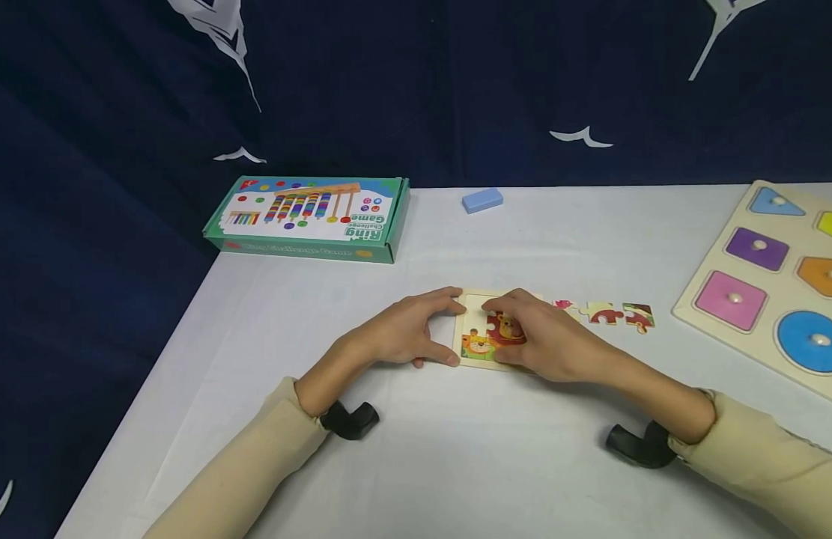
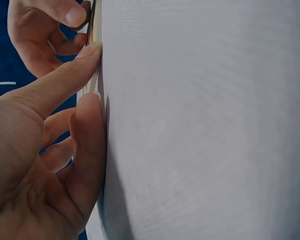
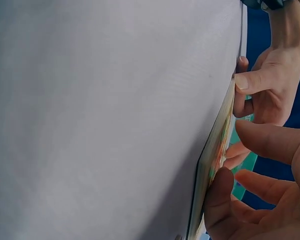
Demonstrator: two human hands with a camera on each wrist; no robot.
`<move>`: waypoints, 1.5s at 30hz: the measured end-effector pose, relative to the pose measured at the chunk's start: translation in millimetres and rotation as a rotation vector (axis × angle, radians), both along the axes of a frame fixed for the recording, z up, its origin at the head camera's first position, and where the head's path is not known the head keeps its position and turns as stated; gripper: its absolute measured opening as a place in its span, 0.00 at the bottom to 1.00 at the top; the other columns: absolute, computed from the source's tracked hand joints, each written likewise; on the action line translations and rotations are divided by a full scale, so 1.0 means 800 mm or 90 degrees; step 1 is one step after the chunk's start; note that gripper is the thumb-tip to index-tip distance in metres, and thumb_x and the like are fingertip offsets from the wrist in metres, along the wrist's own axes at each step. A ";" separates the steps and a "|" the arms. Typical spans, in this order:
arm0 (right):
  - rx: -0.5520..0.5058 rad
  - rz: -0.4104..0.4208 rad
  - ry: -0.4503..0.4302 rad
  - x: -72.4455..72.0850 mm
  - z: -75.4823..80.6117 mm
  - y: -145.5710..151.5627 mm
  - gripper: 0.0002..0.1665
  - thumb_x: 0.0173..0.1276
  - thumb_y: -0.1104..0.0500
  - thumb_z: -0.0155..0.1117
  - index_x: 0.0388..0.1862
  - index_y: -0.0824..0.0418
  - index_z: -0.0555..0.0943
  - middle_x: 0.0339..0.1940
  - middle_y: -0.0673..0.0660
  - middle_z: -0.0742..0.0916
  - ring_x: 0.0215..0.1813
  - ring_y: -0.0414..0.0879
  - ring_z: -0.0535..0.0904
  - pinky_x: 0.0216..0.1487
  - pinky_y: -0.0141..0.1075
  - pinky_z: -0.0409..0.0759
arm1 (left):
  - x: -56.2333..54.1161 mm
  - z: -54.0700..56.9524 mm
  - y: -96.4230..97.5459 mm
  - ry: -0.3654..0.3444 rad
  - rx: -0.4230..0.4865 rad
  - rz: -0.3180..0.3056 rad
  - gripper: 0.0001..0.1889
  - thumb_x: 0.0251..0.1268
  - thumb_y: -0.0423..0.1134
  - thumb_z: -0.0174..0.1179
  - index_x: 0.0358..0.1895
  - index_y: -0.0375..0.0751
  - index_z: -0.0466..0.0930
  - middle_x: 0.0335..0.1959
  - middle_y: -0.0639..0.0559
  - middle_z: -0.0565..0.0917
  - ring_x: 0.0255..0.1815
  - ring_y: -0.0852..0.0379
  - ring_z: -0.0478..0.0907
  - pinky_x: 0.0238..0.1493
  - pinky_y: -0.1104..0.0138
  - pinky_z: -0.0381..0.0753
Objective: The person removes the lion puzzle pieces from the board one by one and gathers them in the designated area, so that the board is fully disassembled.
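Both spread wide, the left hand [image 1: 412,329] should steady the puzzle tray [image 1: 472,308], the right hand [image 1: 557,340] pressing the red animal piece [image 1: 507,331] level inside.

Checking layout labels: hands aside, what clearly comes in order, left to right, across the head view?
Green game box → puzzle board → loose puzzle pieces → shape board, cut off by the right edge.
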State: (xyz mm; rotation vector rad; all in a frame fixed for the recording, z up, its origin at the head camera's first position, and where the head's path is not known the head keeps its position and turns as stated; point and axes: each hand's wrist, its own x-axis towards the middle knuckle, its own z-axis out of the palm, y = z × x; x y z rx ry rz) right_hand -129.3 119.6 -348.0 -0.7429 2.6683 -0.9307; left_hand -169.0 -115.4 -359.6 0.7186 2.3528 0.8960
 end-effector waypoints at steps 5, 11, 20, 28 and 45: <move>-0.002 0.001 0.007 -0.002 -0.002 0.001 0.31 0.61 0.64 0.73 0.63 0.65 0.76 0.57 0.60 0.77 0.53 0.52 0.76 0.55 0.51 0.75 | 0.001 0.001 0.001 -0.003 0.006 -0.001 0.38 0.54 0.42 0.76 0.68 0.40 0.70 0.78 0.55 0.56 0.17 0.55 0.78 0.28 0.65 0.80; 0.028 0.001 0.011 -0.002 -0.002 -0.003 0.33 0.60 0.64 0.73 0.64 0.66 0.75 0.55 0.60 0.75 0.50 0.51 0.76 0.51 0.47 0.77 | 0.001 0.001 0.000 -0.005 0.003 0.000 0.38 0.53 0.42 0.76 0.68 0.40 0.70 0.78 0.55 0.56 0.17 0.55 0.77 0.27 0.66 0.79; 0.038 -0.018 0.022 -0.007 -0.002 -0.005 0.27 0.61 0.67 0.72 0.59 0.69 0.78 0.51 0.60 0.75 0.40 0.48 0.72 0.40 0.39 0.73 | 0.001 0.002 0.000 -0.008 0.005 0.002 0.39 0.53 0.42 0.76 0.69 0.41 0.69 0.78 0.57 0.55 0.17 0.55 0.78 0.29 0.65 0.80; 0.039 -0.033 0.022 -0.008 -0.002 -0.005 0.24 0.60 0.65 0.72 0.56 0.66 0.79 0.49 0.61 0.77 0.42 0.50 0.73 0.42 0.43 0.74 | 0.000 0.001 -0.001 -0.006 0.009 0.003 0.38 0.54 0.42 0.76 0.68 0.41 0.70 0.78 0.56 0.55 0.17 0.55 0.78 0.29 0.65 0.80; 0.025 -0.043 0.063 -0.010 -0.002 -0.004 0.24 0.57 0.65 0.74 0.54 0.65 0.82 0.45 0.58 0.81 0.41 0.50 0.76 0.44 0.50 0.73 | 0.000 0.000 0.000 -0.004 0.005 0.003 0.38 0.53 0.42 0.76 0.69 0.41 0.70 0.78 0.56 0.56 0.16 0.54 0.77 0.31 0.65 0.78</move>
